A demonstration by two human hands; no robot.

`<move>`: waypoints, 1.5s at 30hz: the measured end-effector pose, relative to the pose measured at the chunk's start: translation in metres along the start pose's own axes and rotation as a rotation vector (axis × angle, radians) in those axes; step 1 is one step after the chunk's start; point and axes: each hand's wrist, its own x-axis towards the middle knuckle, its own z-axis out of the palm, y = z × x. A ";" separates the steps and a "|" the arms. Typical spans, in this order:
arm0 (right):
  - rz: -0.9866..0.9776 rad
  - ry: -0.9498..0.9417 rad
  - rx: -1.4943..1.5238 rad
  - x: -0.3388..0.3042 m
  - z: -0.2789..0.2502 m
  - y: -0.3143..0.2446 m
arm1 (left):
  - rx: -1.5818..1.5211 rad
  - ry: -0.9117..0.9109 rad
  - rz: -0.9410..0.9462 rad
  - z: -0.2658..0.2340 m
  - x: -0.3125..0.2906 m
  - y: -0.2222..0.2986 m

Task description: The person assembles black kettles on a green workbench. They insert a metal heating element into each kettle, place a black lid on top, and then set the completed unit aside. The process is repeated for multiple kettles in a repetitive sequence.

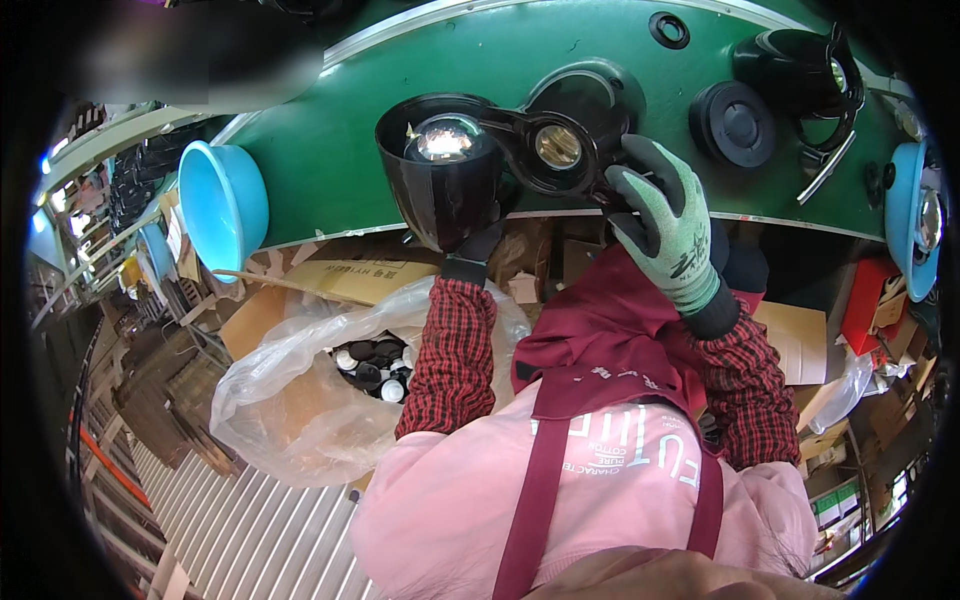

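A glossy black jug (438, 195) is tilted over the near edge of the green table, its wide mouth showing a shiny metal dome (443, 140) inside. My left hand (482, 243), mostly hidden, grips it from below. From the jug's right side a black handle with a round metal-lined opening (558, 147) reaches toward my right hand. My right hand (665, 220), in a pale green and grey glove, has its fingers bent round the handle's near end. Just behind the handle is a black cylindrical body (590, 92); whether it touches the handle I cannot tell.
On the green table (400, 60) are a round black lid (733, 123), a black ring (669, 30) and another black jug (785, 70). Blue basins stand left (225, 205) and right (905, 215). A clear plastic bag (290, 420) of small black and white parts sits below left, beside cardboard.
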 end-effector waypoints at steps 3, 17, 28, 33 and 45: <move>-0.005 0.000 0.000 0.001 -0.001 -0.001 | -0.375 0.056 -0.084 0.004 -0.001 -0.017; 0.377 -0.001 -0.019 0.031 -0.030 0.014 | 0.838 0.099 0.371 -0.008 0.000 0.028; 0.336 0.038 -0.132 0.032 -0.035 0.028 | 0.404 0.021 0.150 -0.004 0.008 0.000; 0.134 0.077 -0.165 0.040 -0.037 0.007 | -0.256 -0.023 -0.015 -0.002 0.006 -0.044; 0.102 -0.102 -0.335 0.056 -0.036 0.007 | 0.694 0.074 0.266 -0.010 -0.005 -0.017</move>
